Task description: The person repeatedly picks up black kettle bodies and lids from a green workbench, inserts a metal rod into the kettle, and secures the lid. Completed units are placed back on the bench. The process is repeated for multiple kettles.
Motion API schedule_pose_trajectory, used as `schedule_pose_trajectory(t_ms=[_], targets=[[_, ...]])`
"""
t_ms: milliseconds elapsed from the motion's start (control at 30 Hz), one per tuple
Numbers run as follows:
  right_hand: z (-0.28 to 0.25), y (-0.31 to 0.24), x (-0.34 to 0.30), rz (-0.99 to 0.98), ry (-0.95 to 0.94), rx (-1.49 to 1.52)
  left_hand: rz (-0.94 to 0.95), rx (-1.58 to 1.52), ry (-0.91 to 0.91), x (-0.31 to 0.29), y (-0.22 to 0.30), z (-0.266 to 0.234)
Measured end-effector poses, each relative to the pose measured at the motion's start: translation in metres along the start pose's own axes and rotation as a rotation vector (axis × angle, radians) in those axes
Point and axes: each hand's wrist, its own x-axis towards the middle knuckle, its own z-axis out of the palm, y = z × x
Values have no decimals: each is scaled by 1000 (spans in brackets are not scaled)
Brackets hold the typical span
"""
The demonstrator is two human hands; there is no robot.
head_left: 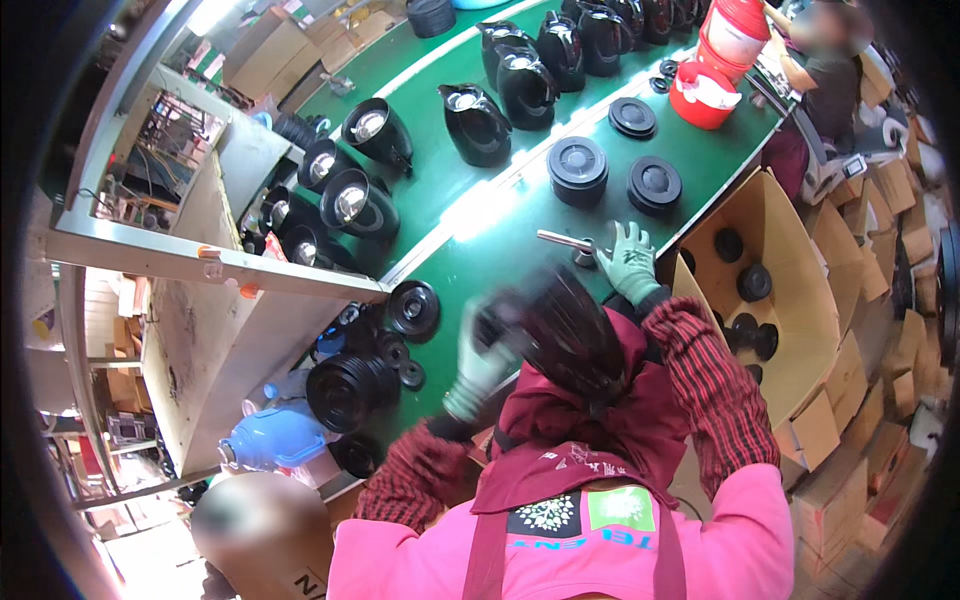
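Observation:
A glossy black jug (pixel 575 345) lies tilted over my lap, its upper end smeared by motion. My left hand (pixel 482 365), in a pale knit glove, is closed at the jug's blurred side; the fingertips do not show clearly. Over the green bench my right hand (pixel 630 262), gloved in pale green, has its fingers spread. Right beside its thumb is a metal tool with a bar handle (pixel 566 241) and a round head; I cannot tell whether they touch. Black round lids (pixel 577 170) sit stacked just beyond that hand, with another stack (pixel 655 184) to the right.
Several black jugs (pixel 477 125) stand along the green bench (pixel 440 220). Open-topped jugs (pixel 360 205) crowd the left. Black discs (pixel 345 392) and a blue bottle (pixel 275 437) are near left. A carton (pixel 800 300) with black parts is at my right. Another person (pixel 830 90) sits far right.

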Motion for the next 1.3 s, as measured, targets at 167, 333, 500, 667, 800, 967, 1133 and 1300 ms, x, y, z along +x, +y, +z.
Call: schedule_pose_trajectory(t_ms=[167, 333, 500, 667, 800, 967, 1133, 1300], targets=[[-26, -38, -3, -464, -189, 1044, -724, -463, 19, 126, -20, -57], [-15, -96, 57, -6, -356, 1415, -520, 299, 73, 249, -60, -104], [31, -125, 94, 29, -68, 1111, 740, 1143, 106, 360, 11, -58], [60, -113, 116, 53, 176, 1162, 791, 1614, -222, 425, 12, -27], [41, -138, 128, 161, -70, 1399, 639, 1629, -42, 457, 37, -57], [28, -179, 191, -14, 178, 847, 484, 1646, -33, 502, 28, -99], [56, -131, 270, 78, 364, 754, 469, 1344, 124, 532, 38, -64], [20, -148, 201, 16, 350, 682, -97, 1838, 423, 425, 32, -122]])
